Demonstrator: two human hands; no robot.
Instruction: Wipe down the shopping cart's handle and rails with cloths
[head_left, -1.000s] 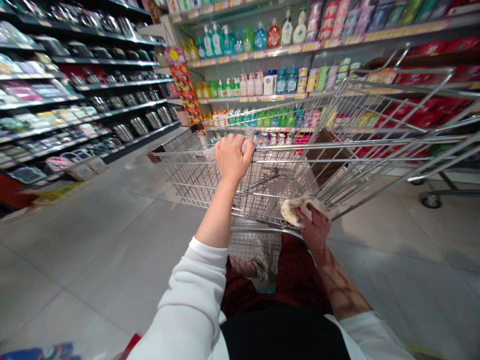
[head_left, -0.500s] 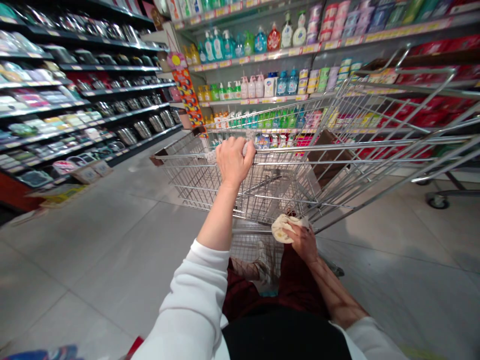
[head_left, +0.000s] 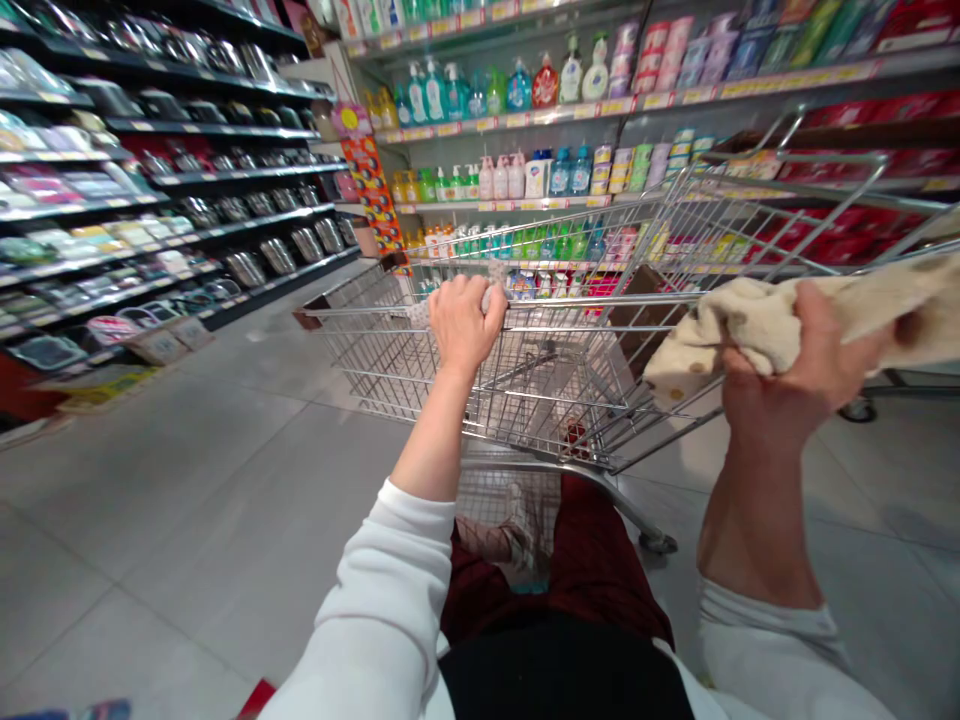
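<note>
Bunched cream cloth (head_left: 757,325) in right hand (head_left: 784,395), left hand (head_left: 465,325) clamped on the top rail (head_left: 585,302) of the shopping cart (head_left: 510,380)

Keep the cloth folded thick under the fingertips, wrap it around the wire, and work lengthwise with even pressure. Turn to a cleaner fold when brown patches face the metal. Gather in the loose tail to avoid snagging on the basket wires. Brace firmly with the left, to stop any rolling or rocking.

Left: closed over the near top rail, fingers curled down, thumb alongside, with a pale dotted cloth (head_left: 418,316) partly under the palm. Right: half open, thumb and fingers spread apart around the cream cloth, at the rail's right-hand stretch. Hard to tell real contact with the rail from mere overlap in view. Hands well apart, both at the cart's near side. Beyond the basket, shelves of pump bottles (head_left: 435,92); off to the left, metal pots (head_left: 277,256) on dark shelving.
</note>
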